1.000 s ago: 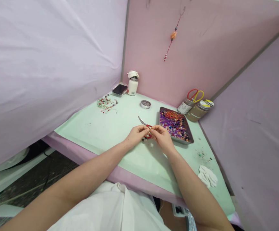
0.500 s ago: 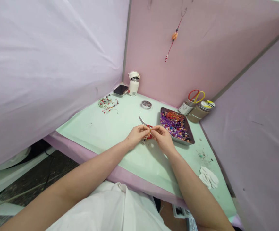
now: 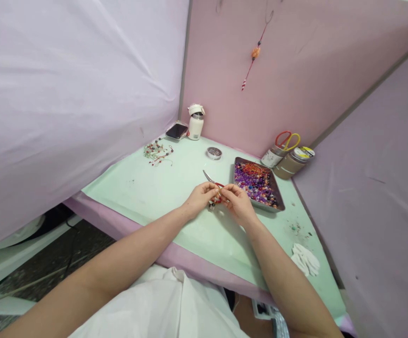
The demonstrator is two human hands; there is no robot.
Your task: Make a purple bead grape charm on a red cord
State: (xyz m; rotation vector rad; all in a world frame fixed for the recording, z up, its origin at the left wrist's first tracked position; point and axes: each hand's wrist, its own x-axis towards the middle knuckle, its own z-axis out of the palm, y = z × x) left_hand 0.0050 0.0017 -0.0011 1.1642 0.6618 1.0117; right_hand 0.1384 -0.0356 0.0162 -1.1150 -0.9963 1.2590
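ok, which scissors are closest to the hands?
The small red-handled scissors lying on the table, right behind the left hand and right hand. The red-and-yellow pair stands in a jar.

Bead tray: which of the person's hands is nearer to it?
Right. The right hand is beside the left rim of the bead tray; the left hand is farther left, both pinching a small beaded piece.

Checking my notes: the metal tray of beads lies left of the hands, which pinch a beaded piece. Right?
No. The head view shows the metal tray right of the hands. The left hand and right hand do pinch the beaded piece.
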